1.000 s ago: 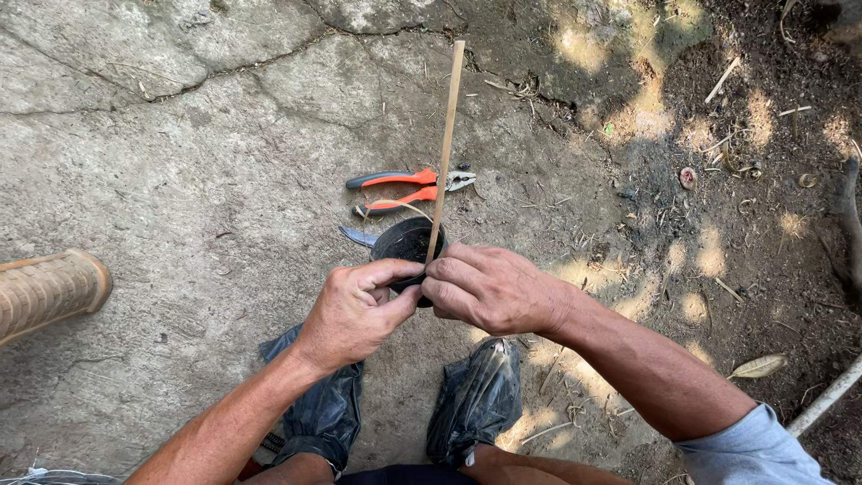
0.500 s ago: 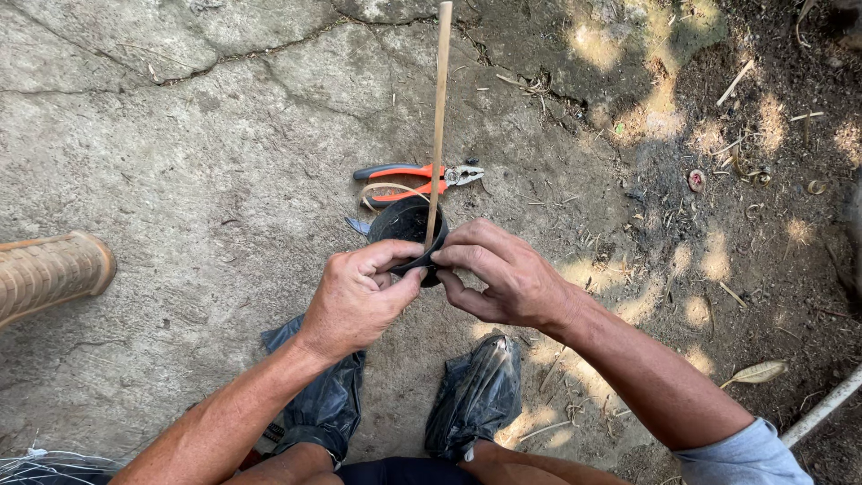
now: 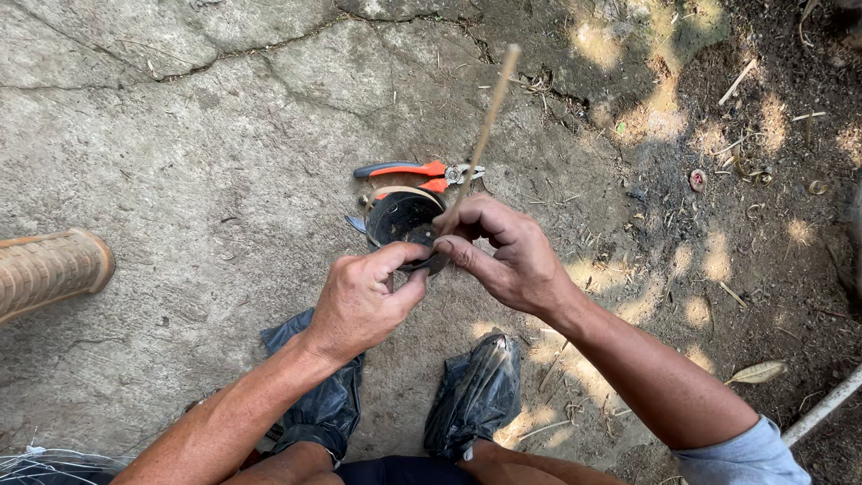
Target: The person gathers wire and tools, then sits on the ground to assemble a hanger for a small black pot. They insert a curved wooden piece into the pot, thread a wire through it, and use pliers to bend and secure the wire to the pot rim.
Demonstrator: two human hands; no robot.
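Above cracked, rough grey concrete: thin pale bamboo stick (image 3: 485,135), straight, tilted up and away, blurred at the tip. Right hand (image 3: 507,256) pinches its lower end; left hand (image 3: 364,301) closes thumb and forefinger on a dark strip (image 3: 431,265) there. Behind: round black tape roll (image 3: 401,218), orange-handled pruners (image 3: 417,171). Right: dark dappled soil (image 3: 763,180).
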